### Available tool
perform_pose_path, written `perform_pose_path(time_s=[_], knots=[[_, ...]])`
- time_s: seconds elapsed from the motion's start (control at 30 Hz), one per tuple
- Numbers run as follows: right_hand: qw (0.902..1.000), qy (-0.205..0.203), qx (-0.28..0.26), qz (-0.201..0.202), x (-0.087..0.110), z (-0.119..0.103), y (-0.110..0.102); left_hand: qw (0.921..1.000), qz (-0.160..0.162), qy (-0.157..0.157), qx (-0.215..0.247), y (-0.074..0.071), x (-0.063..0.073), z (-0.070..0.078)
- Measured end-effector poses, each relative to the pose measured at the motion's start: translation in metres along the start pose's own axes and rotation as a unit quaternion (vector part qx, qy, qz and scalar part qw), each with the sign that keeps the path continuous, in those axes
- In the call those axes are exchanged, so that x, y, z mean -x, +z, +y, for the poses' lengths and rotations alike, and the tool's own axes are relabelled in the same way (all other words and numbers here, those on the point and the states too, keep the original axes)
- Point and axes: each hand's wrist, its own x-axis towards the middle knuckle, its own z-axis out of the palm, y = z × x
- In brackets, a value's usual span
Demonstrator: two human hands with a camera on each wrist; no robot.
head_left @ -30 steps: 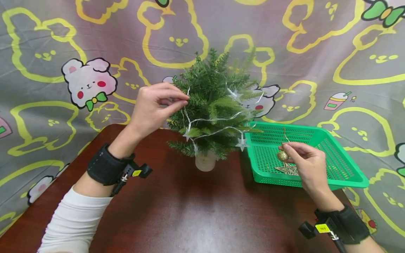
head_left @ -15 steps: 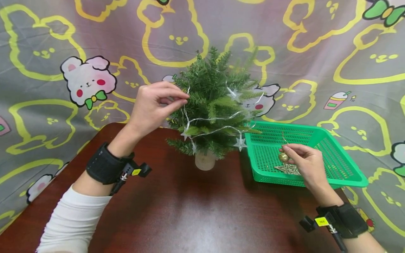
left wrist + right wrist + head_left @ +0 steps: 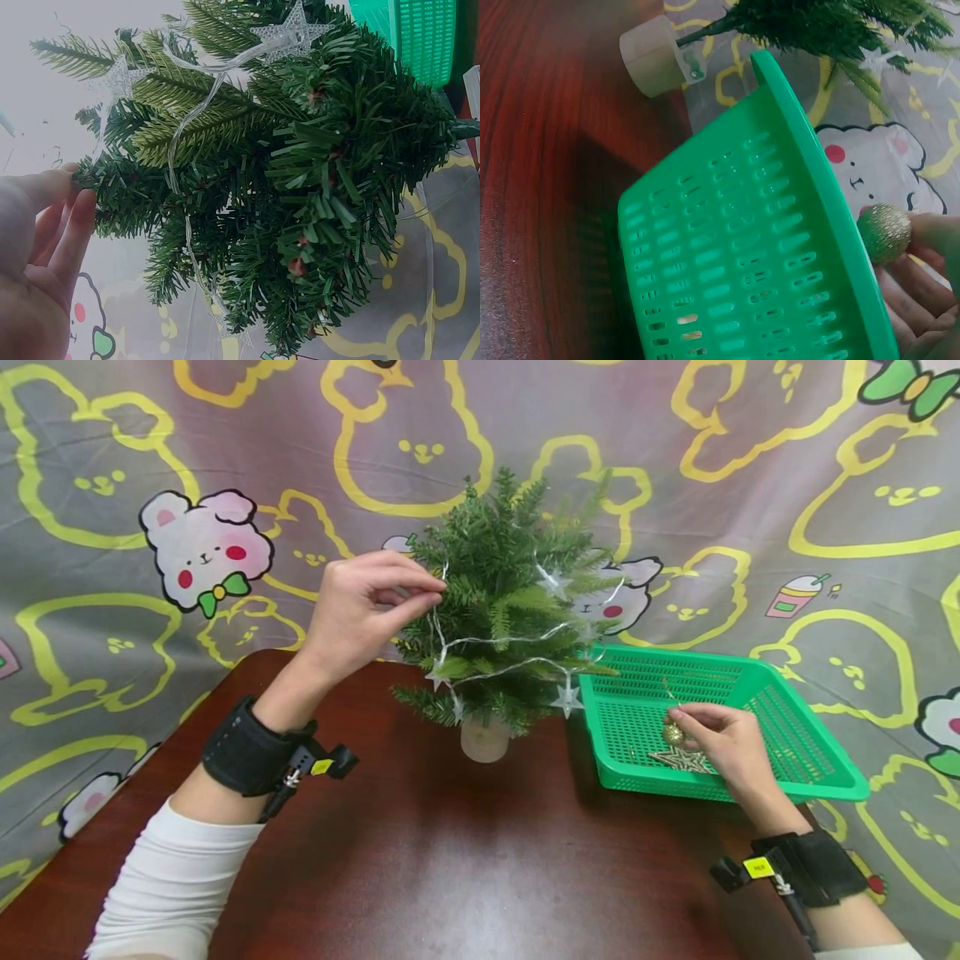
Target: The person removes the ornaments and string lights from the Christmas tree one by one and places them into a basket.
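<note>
A small artificial Christmas tree [image 3: 502,568] stands upright in a pale round base [image 3: 483,742], wound with a clear string of star lights [image 3: 567,697]. My left hand [image 3: 367,602] pinches the tip of a branch on the tree's left side; in the left wrist view the thumb and fingertips [image 3: 84,202] meet on the green needles. Over the basket, my right hand [image 3: 731,743] holds a gold glitter bauble [image 3: 886,232] between thumb and fingers, its thin hanging loop [image 3: 667,689] sticking up. A gold star ornament [image 3: 678,760] lies below it, partly hidden by the hand.
The green plastic basket [image 3: 840,781] sits right of the tree on the dark wooden table [image 3: 480,860], its near wall rising below my right wrist. A patterned cloth [image 3: 300,452] hangs close behind the tree.
My right hand has dipped slightly toward the basket with the bauble. The left hand keeps its pinch on the branch, and the head view has shifted a little.
</note>
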Motion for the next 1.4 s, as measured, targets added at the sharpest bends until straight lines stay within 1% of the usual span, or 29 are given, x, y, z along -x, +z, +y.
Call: perform_pose_path(time_s=[0.2, 0.3, 0.47, 0.63, 0.73, 0.87, 1.0, 1.27, 1.4], knots=[[0.9988, 0.021, 0.038, -0.024, -0.003, 0.004, -0.002, 1.0, -0.001, 0.001, 0.0, 0.0, 0.0, 0.0], [0.9959, 0.029, 0.074, -0.043, -0.005, 0.004, -0.004, 1.0, -0.001, 0.001, 0.001, 0.0, 0.0, 0.0], [0.9848, 0.04, 0.147, -0.084, -0.008, 0.004, -0.005, 1.0, -0.001, 0.0, 0.003, 0.0, -0.001, 0.0], [0.9754, 0.053, 0.17, -0.13, -0.014, 0.003, -0.004, 1.0, -0.001, 0.001, 0.002, 0.0, -0.001, 0.0], [0.9698, 0.05, 0.183, -0.154, -0.017, 0.004, -0.003, 1.0, -0.001, 0.0, 0.0, 0.0, -0.001, 0.0], [0.957, 0.029, 0.217, -0.19, -0.021, 0.007, -0.003, 1.0, -0.001, -0.001, 0.0, 0.0, 0.0, 0.0], [0.9424, 0.02, 0.243, -0.229, -0.026, 0.011, -0.002, 1.0, 0.001, -0.001, 0.004, 0.0, 0.0, 0.0], [0.9214, -0.013, 0.278, -0.271, -0.03, 0.017, 0.002, 1.0, 0.0, -0.004, 0.002, 0.001, 0.0, 0.0], [0.9129, -0.011, 0.291, -0.286, -0.033, 0.018, 0.004, 1.0, 0.0, -0.004, -0.005, 0.0, 0.001, 0.0]])
